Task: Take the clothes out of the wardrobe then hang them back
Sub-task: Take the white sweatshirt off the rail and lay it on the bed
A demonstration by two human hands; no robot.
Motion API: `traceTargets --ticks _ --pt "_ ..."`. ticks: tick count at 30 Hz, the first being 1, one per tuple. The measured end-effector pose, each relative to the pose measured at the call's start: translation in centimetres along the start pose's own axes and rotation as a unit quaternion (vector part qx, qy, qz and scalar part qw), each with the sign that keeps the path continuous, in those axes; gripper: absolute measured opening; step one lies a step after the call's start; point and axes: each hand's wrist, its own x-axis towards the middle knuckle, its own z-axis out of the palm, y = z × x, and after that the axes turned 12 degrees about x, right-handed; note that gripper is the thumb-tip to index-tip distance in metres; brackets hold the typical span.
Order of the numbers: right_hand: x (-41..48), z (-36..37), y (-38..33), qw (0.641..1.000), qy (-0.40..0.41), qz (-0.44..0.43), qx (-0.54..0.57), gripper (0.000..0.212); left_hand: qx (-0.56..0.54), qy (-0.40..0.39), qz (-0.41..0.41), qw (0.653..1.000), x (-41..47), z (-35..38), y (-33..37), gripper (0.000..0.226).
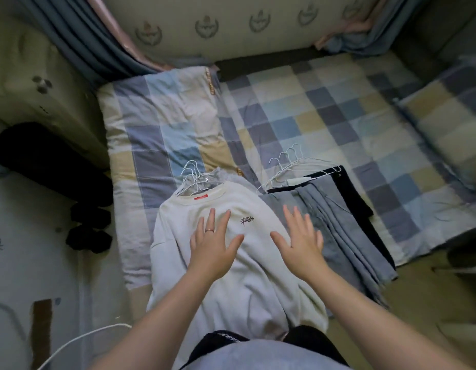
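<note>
While the clothes lie out on the bed (338,110), as the head view shows, both hands are flat and released, grasping nothing. The left hand (214,244), a ring on one finger, is spread over the chest of the cream sweatshirt (247,279). The right hand (302,241) is spread just beside it, at the sweatshirt's right edge where it meets the grey clothes (346,236). Whether the palms press the cloth or hover just above it cannot be told.

The sweatshirt tops the near-left pile, with its white hangers (191,177) bunched at the far end by the collar. The grey pile lies to its right on a dark garment (362,209), with its own hangers (290,161) fanned out at the far end. The wardrobe is not in view.

The taking-out looks done, so the step in hand is probably settling the piles before they are hung back. To do that well, I would take one pile at a time and gather all its hooks into one hand so that they point the same way. The other hand can support the cloth beneath, so that collars do not slip off the thin wire. The fanned hooks on the right may snag each other and should be squared up first.
</note>
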Motion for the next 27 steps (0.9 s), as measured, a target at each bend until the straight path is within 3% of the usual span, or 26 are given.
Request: traceTargets --ticks 9,19,24,27 --pt "-7.8 -9.6 9.4 0.989 0.121 0.081 0.036 0.070 0.092 -0.006 0.189 0.978 -1.3 1.5 15.1 0.068" --pt "-20.7 -19.6 27.5 0.951 0.238 0.174 0.091 0.069 0.161 -0.028 0.346 0.924 -9.8 10.4 36.6 0.070" --pt "-28.3 -25.1 37.7 0.919 0.298 0.239 0.093 0.071 0.200 -0.047 0.419 0.884 -15.6 17.4 48.6 0.073" --pt "-33.3 -28.0 43.2 0.894 0.335 0.284 0.093 0.072 0.226 -0.052 0.486 0.843 -19.2 21.3 55.7 0.082"
